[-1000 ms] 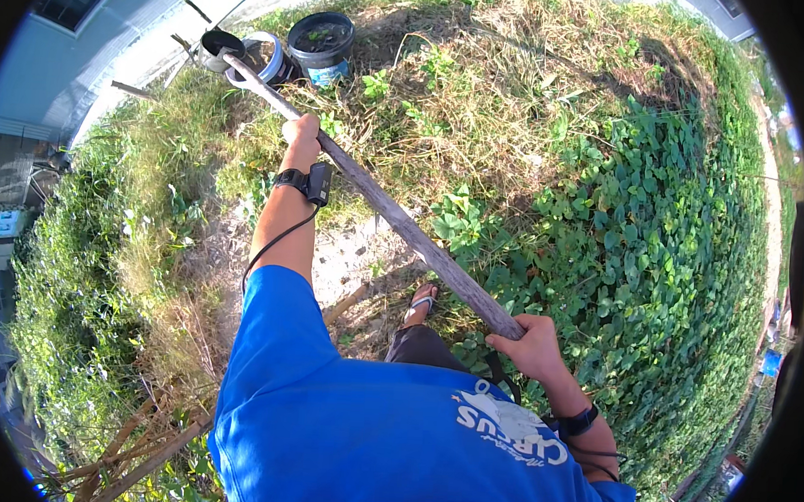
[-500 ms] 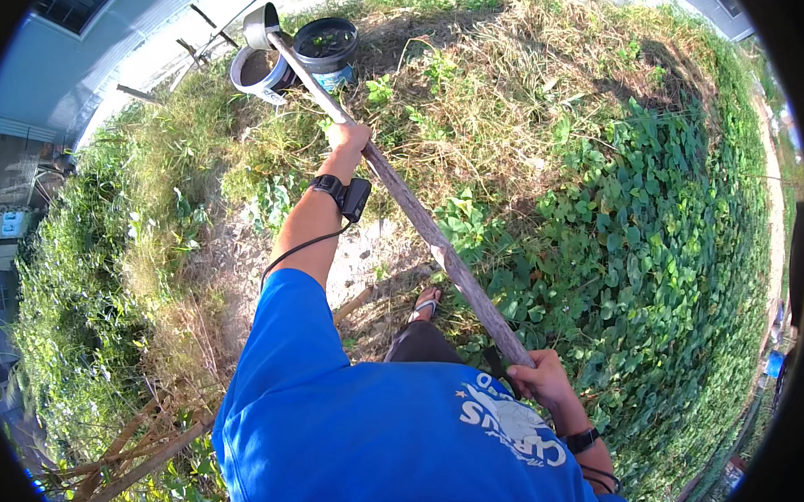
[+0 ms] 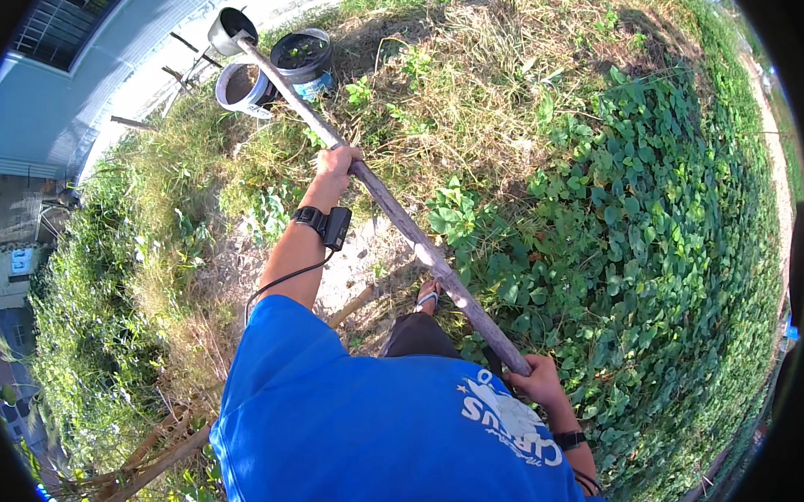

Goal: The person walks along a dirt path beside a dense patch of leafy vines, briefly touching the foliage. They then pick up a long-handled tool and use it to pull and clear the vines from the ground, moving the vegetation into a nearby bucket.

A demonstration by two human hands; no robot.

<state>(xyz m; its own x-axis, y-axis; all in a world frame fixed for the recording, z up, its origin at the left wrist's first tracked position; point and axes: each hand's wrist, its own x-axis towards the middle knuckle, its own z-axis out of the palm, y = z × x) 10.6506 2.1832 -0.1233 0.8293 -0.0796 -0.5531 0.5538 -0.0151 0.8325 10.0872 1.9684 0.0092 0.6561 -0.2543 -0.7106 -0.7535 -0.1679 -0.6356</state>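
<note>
A long-handled dipper lies diagonally across the view: a grey wooden pole (image 3: 402, 222) with a grey pot-shaped scoop (image 3: 220, 38) at its far end. My left hand (image 3: 338, 160) is wrapped round the pole about a third of the way down from the scoop. Close to my body, my right hand (image 3: 541, 381) grips the pole's near end. The scoop hangs above and just behind a white bucket (image 3: 244, 107) with brown contents, its dark mouth showing; what it holds is too dark to tell. Beside that stands a black-rimmed bucket (image 3: 326, 69) with dark contents and bits of green.
Broad-leaved vines (image 3: 639, 236) cover the ground on the right. Dry grass (image 3: 483, 83) spreads ahead, and taller weeds (image 3: 99, 299) grow on the left. A blue-grey wall (image 3: 150, 29) with a barred window rises at far left. Branches (image 3: 159, 465) lie at lower left, near my elbow.
The scoop has swung left and turned, so its mouth now faces more upward. My hands keep their grip on the pole. The whole view has shifted slightly.
</note>
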